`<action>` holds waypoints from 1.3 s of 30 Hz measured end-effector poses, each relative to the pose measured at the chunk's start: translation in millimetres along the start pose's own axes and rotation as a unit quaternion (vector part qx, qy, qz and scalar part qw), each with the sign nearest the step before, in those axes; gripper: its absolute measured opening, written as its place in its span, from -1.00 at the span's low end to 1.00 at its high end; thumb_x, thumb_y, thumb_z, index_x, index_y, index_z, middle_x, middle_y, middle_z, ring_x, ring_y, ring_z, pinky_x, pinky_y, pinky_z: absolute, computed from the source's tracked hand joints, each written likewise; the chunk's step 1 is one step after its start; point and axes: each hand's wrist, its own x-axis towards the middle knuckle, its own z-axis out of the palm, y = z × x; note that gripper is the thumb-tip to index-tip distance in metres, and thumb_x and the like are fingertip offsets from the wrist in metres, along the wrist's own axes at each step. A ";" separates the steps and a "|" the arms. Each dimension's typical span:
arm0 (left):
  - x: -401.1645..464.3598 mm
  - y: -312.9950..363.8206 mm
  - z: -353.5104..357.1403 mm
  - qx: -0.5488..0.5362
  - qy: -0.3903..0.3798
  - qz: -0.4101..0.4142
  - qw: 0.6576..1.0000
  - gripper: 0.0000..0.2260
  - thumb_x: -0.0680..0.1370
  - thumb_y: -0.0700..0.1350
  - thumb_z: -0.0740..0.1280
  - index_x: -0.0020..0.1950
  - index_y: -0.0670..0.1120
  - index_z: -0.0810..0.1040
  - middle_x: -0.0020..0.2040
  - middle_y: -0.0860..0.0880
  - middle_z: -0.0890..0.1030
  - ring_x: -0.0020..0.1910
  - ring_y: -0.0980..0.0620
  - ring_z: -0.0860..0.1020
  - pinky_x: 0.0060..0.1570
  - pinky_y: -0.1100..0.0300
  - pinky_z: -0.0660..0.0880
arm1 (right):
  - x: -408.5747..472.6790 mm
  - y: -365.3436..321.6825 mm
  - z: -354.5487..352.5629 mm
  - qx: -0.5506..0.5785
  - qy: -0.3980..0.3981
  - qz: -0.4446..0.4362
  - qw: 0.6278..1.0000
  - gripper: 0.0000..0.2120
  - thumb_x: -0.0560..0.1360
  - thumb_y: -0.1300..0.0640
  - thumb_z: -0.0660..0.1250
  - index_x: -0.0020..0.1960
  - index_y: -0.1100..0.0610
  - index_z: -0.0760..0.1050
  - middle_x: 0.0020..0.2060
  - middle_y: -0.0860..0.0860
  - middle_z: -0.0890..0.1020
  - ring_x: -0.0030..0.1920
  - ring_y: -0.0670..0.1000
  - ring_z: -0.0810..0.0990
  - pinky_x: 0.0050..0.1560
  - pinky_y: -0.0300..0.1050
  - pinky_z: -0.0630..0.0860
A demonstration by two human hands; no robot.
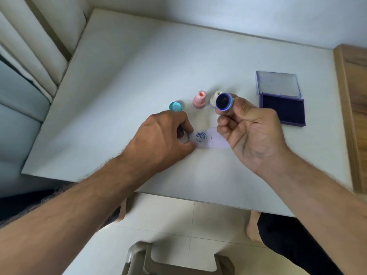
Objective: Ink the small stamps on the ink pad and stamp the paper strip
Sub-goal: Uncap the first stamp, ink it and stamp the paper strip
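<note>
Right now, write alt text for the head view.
The right hand holds a small stamp with its inked blue face up, while the left hand pins a paper strip bearing one round blue print. An open ink pad sits to the right.

On the worktop (198, 56), three stamps (199, 100) stand mid-frame behind the paper strip (208, 140); the ink pad (283, 110) lies right.
</note>
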 end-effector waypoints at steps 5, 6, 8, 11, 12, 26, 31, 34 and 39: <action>2.9 0.4 -3.8 0.006 -0.021 -0.011 1.000 -0.86 0.39 0.00 0.46 -0.09 0.07 0.60 -0.29 0.13 0.55 -0.28 0.21 0.52 -0.38 0.49 0.32 | -0.6 13.0 -2.2 -0.003 -0.014 -0.015 1.000 -0.85 0.52 0.27 0.18 0.02 0.23 0.50 -0.43 0.03 0.52 -0.44 -0.05 0.38 -0.39 -0.23 0.28; 4.3 1.0 -5.1 0.011 -0.027 -0.011 1.000 -0.86 0.39 0.01 0.46 -0.09 0.07 0.60 -0.29 0.14 0.55 -0.27 0.21 0.53 -0.36 0.47 0.34 | -0.4 12.5 -2.8 -0.004 -0.010 -0.015 1.000 -0.85 0.52 0.28 0.19 0.02 0.22 0.51 -0.43 0.03 0.53 -0.43 -0.05 0.38 -0.38 -0.23 0.29; 6.4 2.2 -6.8 0.015 -0.029 -0.009 0.999 -0.86 0.37 0.03 0.46 -0.10 0.07 0.61 -0.30 0.14 0.55 -0.26 0.20 0.54 -0.31 0.38 0.43 | 0.2 12.1 -3.3 -0.001 0.004 -0.012 1.000 -0.84 0.52 0.29 0.20 0.02 0.21 0.53 -0.39 0.06 0.55 -0.43 -0.04 0.40 -0.37 -0.23 0.33; 7.9 4.2 -8.9 0.006 0.005 -0.009 1.000 -0.89 0.35 0.06 0.42 -0.19 0.07 0.61 -0.38 0.12 0.56 -0.35 0.19 0.54 -0.35 0.32 0.44 | 1.3 11.3 -2.5 0.005 0.020 -0.006 1.000 -0.85 0.51 0.29 0.22 0.00 0.20 0.55 -0.36 0.09 0.58 -0.41 -0.04 0.44 -0.35 -0.23 0.37; 8.3 4.2 -9.0 0.003 0.026 -0.009 1.000 -0.90 0.35 0.07 0.39 -0.23 0.07 0.59 -0.42 0.11 0.54 -0.40 0.18 0.51 -0.39 0.33 0.40 | 1.7 10.9 -2.3 0.003 0.022 -0.004 1.000 -0.85 0.51 0.29 0.22 0.00 0.20 0.55 -0.35 0.09 0.59 -0.40 -0.04 0.45 -0.35 -0.23 0.38; 30.2 -12.6 -1.2 0.077 0.140 -0.019 0.987 -0.68 0.47 0.06 0.39 0.22 0.10 0.57 0.08 -0.01 0.49 0.00 -0.03 0.53 0.04 0.22 0.43 | 6.9 10.5 -3.9 -0.024 0.008 0.004 1.000 -0.86 0.49 0.33 0.25 -0.13 0.16 0.55 -0.33 0.14 0.61 -0.41 0.02 0.45 -0.37 -0.18 0.41; 28.0 -7.0 -7.0 0.030 0.145 -0.024 0.989 -0.80 0.45 0.01 0.45 0.06 0.07 0.64 -0.09 0.08 0.54 -0.23 0.10 0.55 -0.17 0.27 0.45 | 6.8 11.3 -3.6 -0.033 0.004 -0.001 0.999 -0.82 0.49 0.34 0.25 -0.08 0.18 0.61 -0.33 0.14 0.62 -0.41 0.01 0.43 -0.40 -0.20 0.41; 25.5 4.4 -13.3 -0.083 0.163 -0.060 0.981 -0.85 0.39 0.04 0.47 -0.06 0.10 0.64 -0.23 0.14 0.61 -0.30 0.19 0.60 -0.29 0.38 0.51 | 6.9 11.6 -3.8 -0.031 0.002 -0.004 1.000 -0.81 0.49 0.35 0.23 -0.07 0.19 0.61 -0.30 0.15 0.61 -0.40 0.02 0.43 -0.39 -0.19 0.42; 25.3 15.9 -15.3 -0.281 0.142 -0.030 0.949 -0.72 0.30 0.15 0.48 -0.05 0.12 0.60 -0.16 0.09 0.68 -0.20 0.14 0.64 -0.16 0.34 0.53 | 9.3 12.5 -5.4 -0.034 0.002 -0.004 0.999 -0.80 0.46 0.42 0.24 -0.01 0.24 0.57 -0.26 0.17 0.63 -0.40 0.02 0.45 -0.37 -0.17 0.45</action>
